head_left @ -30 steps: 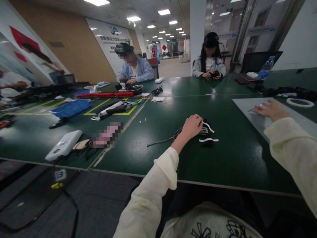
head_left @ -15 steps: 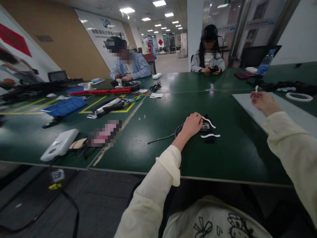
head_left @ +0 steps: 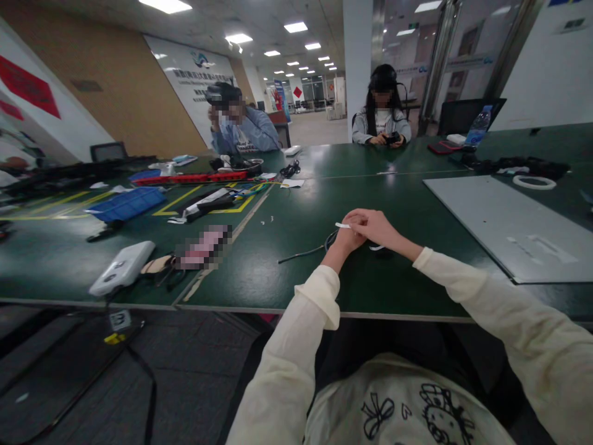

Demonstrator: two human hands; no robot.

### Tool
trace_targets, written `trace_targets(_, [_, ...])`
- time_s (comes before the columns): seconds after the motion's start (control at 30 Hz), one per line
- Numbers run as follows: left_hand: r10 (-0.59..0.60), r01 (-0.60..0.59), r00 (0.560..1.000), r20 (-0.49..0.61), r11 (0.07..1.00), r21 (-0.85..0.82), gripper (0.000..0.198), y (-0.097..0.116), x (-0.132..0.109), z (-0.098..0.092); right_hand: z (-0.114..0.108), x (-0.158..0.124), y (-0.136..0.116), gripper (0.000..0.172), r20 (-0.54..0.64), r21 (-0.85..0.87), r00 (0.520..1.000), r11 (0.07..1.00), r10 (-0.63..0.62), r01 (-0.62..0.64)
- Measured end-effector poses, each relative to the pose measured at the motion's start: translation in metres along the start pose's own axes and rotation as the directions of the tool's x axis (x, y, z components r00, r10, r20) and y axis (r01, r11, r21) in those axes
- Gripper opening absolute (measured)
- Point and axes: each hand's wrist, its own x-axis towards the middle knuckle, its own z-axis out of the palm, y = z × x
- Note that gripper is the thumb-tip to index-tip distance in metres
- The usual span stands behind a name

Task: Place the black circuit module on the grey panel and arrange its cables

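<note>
My right hand (head_left: 370, 226) overlaps my left hand (head_left: 351, 240) above the green table. A short white strip (head_left: 343, 225) sticks out at the fingertips of my right hand, which are pinched together. My left hand lies low over a dark item, mostly hidden beneath the hands; its fingers are covered, so its hold cannot be made out. From under it a dark cable (head_left: 301, 254) runs left across the table. Another white strip (head_left: 377, 248) shows just below my right hand.
A grey board (head_left: 491, 216) lies to the right with a white ring (head_left: 534, 182) near its far edge. At left are a white device (head_left: 123, 267), a phone (head_left: 204, 247) and a blue bin (head_left: 132, 203). Two people sit across the table (head_left: 324, 290).
My right hand has come left from above the grey board to my left hand. The seated person at far left has raised their hands to their head. The view has shifted slightly.
</note>
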Motion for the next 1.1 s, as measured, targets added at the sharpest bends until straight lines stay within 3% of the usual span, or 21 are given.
trace_targets(0.13, [-0.025,0.020,0.998,0.064,0.997,0.075,0.020,-0.001,-0.002,-0.004,0.007,-0.006,-0.007,0.038,0.015,-0.240,1.000,0.971,-0.006,0.009])
trace_targets(0.27, [-0.059,0.051,0.996,0.067,0.992,0.116,0.032,0.005,-0.005,-0.010,0.004,-0.008,-0.010,0.052,0.014,-0.587,1.000,0.809,0.020,-0.008])
trace_targets(0.4, [-0.028,0.018,0.996,0.085,0.993,0.113,0.030,0.009,-0.005,-0.015,-0.001,-0.009,-0.005,0.066,0.032,-0.601,0.998,0.799,0.049,-0.020])
trace_targets(0.5, [0.018,-0.026,0.997,0.076,0.994,0.105,0.028,0.008,-0.002,-0.020,-0.019,-0.001,0.010,0.070,0.015,-0.531,0.999,0.847,0.039,-0.025])
trace_targets(0.63, [0.015,-0.018,1.000,0.023,0.992,0.127,0.026,0.002,-0.003,-0.029,-0.071,0.017,0.059,0.062,-0.210,-0.463,0.975,0.870,0.079,-0.170])
trace_targets(0.7, [0.025,-0.034,0.997,0.071,0.991,0.130,0.029,0.000,-0.005,-0.033,-0.100,0.018,0.096,0.063,-0.321,-0.538,0.938,0.790,0.130,-0.294])
trace_targets(0.8, [0.047,-0.069,0.986,0.162,0.988,0.136,0.033,-0.003,-0.007,-0.038,-0.135,0.003,0.155,0.065,-0.439,-0.602,0.841,0.591,0.318,-0.537])
trace_targets(0.9, [0.054,-0.082,0.981,0.186,0.986,0.145,0.036,-0.002,-0.008,-0.039,-0.154,-0.019,0.202,0.066,-0.500,-0.609,0.750,0.440,0.433,-0.660])
trace_targets(0.97, [0.059,-0.089,0.977,0.203,0.986,0.139,0.038,-0.002,-0.008,-0.040,-0.161,-0.028,0.221,0.067,-0.517,-0.581,0.699,0.398,0.493,-0.710])
trace_targets(1.1, [0.058,-0.092,0.971,0.232,0.986,0.138,0.046,-0.002,-0.009,-0.040,-0.167,-0.030,0.236,0.068,-0.489,-0.589,0.701,0.397,0.519,-0.704])
